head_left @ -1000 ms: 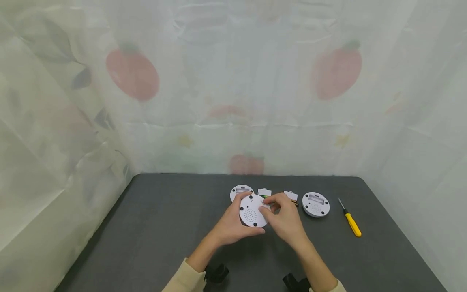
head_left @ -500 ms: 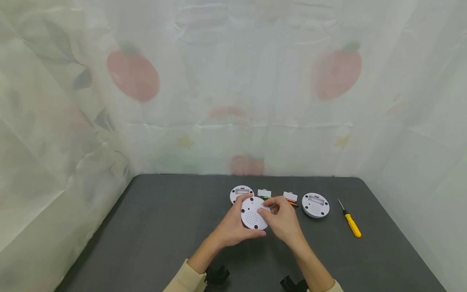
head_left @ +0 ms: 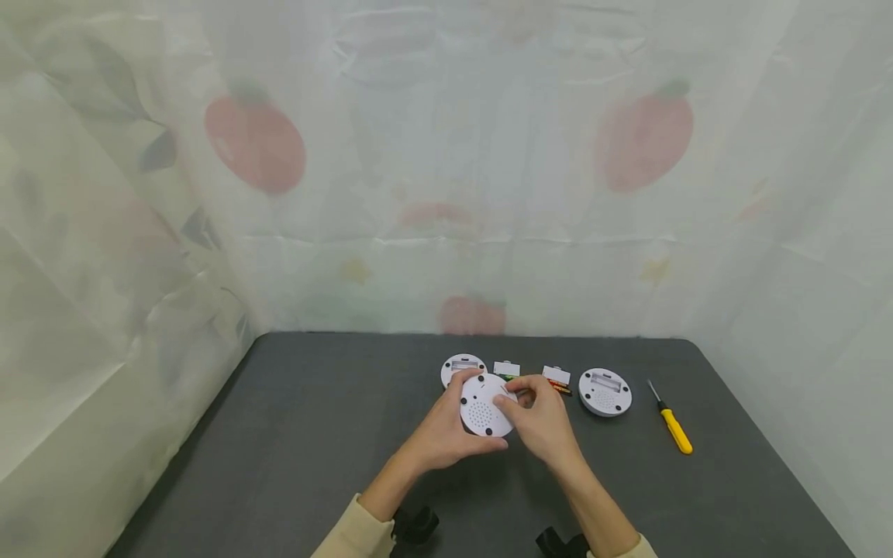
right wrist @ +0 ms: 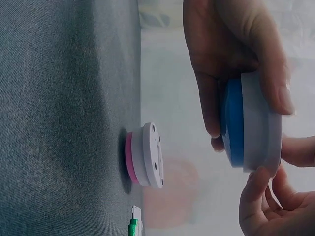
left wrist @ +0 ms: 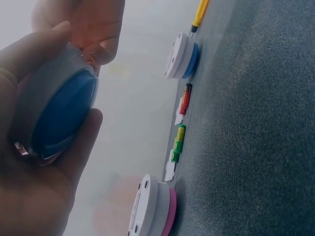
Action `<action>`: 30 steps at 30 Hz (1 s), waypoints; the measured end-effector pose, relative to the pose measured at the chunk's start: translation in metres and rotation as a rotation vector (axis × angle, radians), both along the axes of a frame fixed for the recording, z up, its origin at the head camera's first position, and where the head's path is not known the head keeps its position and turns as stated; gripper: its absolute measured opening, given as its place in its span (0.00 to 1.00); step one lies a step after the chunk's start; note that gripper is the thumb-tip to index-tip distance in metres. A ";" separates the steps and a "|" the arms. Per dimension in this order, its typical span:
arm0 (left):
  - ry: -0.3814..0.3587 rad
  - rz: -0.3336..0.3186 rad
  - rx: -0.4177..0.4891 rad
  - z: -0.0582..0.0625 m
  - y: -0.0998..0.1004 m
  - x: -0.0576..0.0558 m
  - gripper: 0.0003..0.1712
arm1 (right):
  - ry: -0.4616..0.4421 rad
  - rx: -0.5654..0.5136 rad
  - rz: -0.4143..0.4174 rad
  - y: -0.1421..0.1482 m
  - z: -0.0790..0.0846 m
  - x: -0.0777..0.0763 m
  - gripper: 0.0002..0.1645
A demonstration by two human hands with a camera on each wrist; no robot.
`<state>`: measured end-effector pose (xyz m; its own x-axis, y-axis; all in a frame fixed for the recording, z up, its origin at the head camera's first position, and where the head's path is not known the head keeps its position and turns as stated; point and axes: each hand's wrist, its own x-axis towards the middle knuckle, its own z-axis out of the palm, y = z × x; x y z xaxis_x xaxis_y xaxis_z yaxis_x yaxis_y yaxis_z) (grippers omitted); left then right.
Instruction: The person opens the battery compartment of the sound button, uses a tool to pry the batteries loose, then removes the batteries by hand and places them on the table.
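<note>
My left hand point(head_left: 443, 435) grips a round white push-button device point(head_left: 481, 411), raised off the table. Its perforated speaker back, with small black feet, faces up in the head view; a blue dome point(left wrist: 66, 120) forms the other side. The left thumb and fingers clasp opposite sides of the rim, as the right wrist view shows. My right hand point(head_left: 547, 425) pinches the device's upper right edge, thumb against the white back and a fingertip at the rim. Those fingers partly cover that edge, where a short slot line shows.
Behind lies a similar pink-sided device point(right wrist: 140, 155) with an uncovered battery bay. White covers point(head_left: 506, 368) lie with green batteries point(left wrist: 178, 140) and red batteries point(left wrist: 185, 100). Further right are another blue-sided device point(head_left: 604, 394) and a yellow-handled screwdriver point(head_left: 674, 428). Fabric hangs beyond the table point(head_left: 335, 418).
The device and both hands dip slightly, then rise a little. Their hold on it looks the same throughout.
</note>
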<state>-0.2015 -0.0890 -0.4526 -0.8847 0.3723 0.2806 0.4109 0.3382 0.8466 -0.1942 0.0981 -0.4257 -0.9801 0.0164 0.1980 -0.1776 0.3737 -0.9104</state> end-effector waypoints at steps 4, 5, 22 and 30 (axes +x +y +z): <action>-0.010 0.001 -0.003 -0.001 -0.001 0.000 0.61 | 0.005 -0.010 0.010 0.001 -0.001 -0.001 0.14; -0.012 0.000 -0.002 -0.001 -0.001 0.000 0.61 | 0.018 -0.001 0.012 0.001 -0.002 -0.001 0.14; -0.047 0.012 0.008 0.000 -0.008 -0.005 0.60 | 0.174 -0.013 0.086 0.003 -0.003 -0.006 0.14; -0.095 -0.041 -0.021 0.001 -0.008 -0.003 0.60 | 0.100 -0.120 0.164 0.025 -0.009 -0.013 0.11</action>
<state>-0.2043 -0.0965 -0.4514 -0.8908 0.4137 0.1878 0.3427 0.3406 0.8755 -0.2072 0.1229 -0.4349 -0.9472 -0.1119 0.3004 -0.3185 0.2223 -0.9215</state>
